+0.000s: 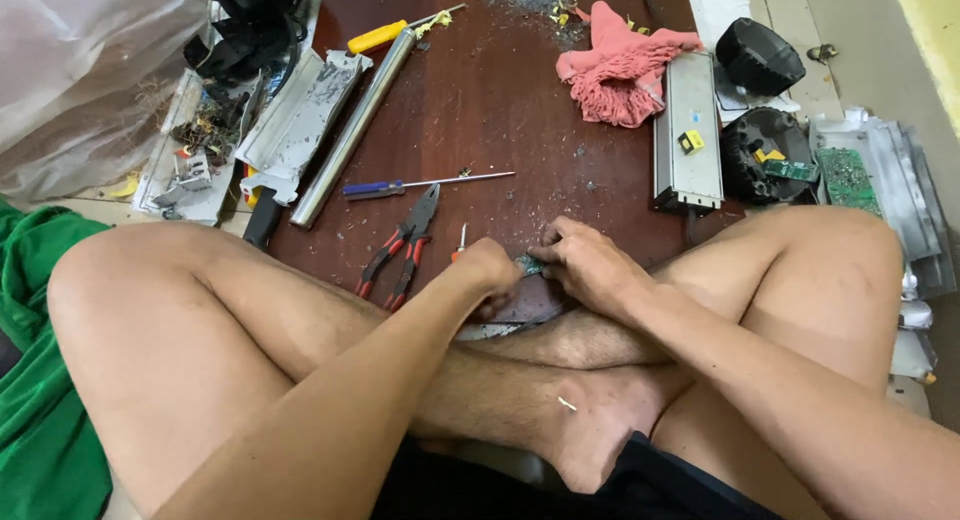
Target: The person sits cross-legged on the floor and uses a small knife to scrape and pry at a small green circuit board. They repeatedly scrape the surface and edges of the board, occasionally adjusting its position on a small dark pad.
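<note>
I sit cross-legged at the near edge of a dark brown board [500,100]. My left hand [490,272] and my right hand [585,265] meet at that edge. Both close around a small green circuit board [529,266], of which only a sliver shows between the fingers. A grey metal piece [490,331] pokes out under my left wrist. Red-handled pliers [405,248] lie just left of my left hand, with a small screwdriver [460,242] beside them.
On the board lie a blue-handled screwdriver [420,185], a long metal tube [355,130], a yellow-handled screwdriver [385,35], a pink rag [622,72] and a grey metal housing [688,130]. Circuit boards [845,178] and black parts [758,55] sit right; a plastic bag [80,70] left.
</note>
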